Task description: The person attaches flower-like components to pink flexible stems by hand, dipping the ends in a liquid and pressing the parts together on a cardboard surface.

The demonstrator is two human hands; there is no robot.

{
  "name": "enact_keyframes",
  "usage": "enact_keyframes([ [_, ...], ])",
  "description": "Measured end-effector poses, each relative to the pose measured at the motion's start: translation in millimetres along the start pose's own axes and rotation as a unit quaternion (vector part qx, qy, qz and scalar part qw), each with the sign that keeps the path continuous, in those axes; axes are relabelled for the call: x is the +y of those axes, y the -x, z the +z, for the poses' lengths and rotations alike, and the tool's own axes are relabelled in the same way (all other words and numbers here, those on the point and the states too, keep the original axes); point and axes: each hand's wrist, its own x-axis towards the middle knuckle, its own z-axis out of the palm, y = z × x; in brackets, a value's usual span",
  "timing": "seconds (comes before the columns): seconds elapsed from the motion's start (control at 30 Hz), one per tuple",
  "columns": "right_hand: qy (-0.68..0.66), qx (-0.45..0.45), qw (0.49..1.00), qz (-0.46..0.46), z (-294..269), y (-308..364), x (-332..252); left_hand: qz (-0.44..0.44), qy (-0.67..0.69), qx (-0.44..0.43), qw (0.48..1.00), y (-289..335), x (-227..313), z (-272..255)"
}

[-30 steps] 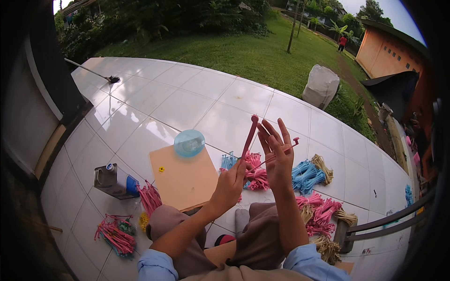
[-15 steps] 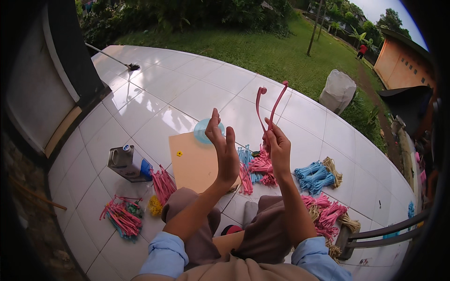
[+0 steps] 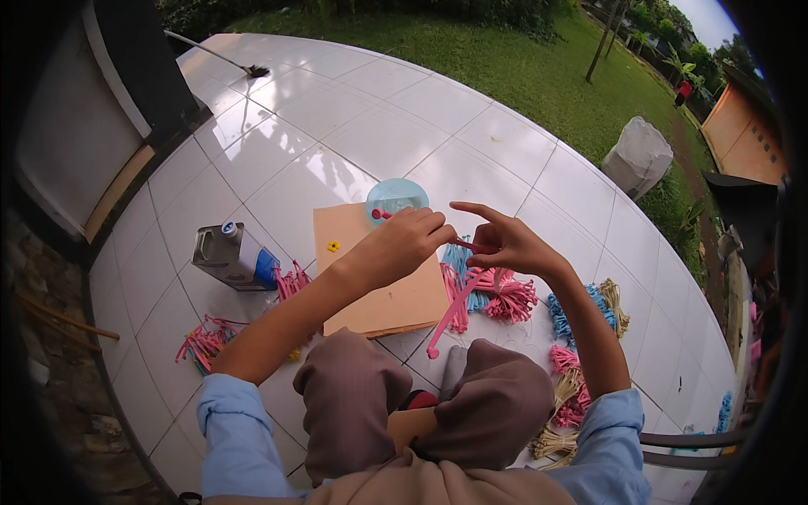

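A thin pink strip with knobbed, curled ends (image 3: 455,310) is between my two hands, in front of me above the board. My left hand (image 3: 404,246), back upward, has its fingers closed on the strip, and one knobbed end shows beyond the knuckles. My right hand (image 3: 523,250) pinches the strip near its thumb, index finger stretched out toward the left hand. The strip's other end hangs down below the hands. Under them lies a tan board (image 3: 379,305) bearing a small yellow flower-shaped piece (image 3: 333,247). A light-blue round dish (image 3: 396,195) sits at its far edge.
Pink bundles (image 3: 509,298) and blue bundles (image 3: 572,318) lie to the right, with beige ones (image 3: 555,443) nearer. At left are a metal can (image 3: 234,259) and more pink strips (image 3: 206,341). A broom (image 3: 252,71) lies far left on the white tiles; a pale sack (image 3: 640,156) stands on grass.
My left hand has turned over from an open upright pose and closed on the strip. The right hand has lowered, and the strip's raised ends now point left and downward. The view has shifted.
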Motion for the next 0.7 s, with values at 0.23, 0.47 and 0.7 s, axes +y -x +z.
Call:
enact_keyframes([
  [0.23, -0.048, -0.118, 0.991, 0.041, 5.6, -51.5, 84.1, -0.216, 0.31, 0.003, 0.926, 53.0, -52.5, 81.9],
  [0.47, -0.171, -0.043, 0.982, 0.06, 34.0, -74.5, 144.4, -0.241, 0.273, 0.105, 0.925, 70.2, -63.7, 131.2],
  [0.7, -0.135, 0.027, 0.989, 0.056, 48.3, -79.5, 153.1, -0.241, 0.198, 0.121, 0.942, 68.0, -69.0, 143.4],
])
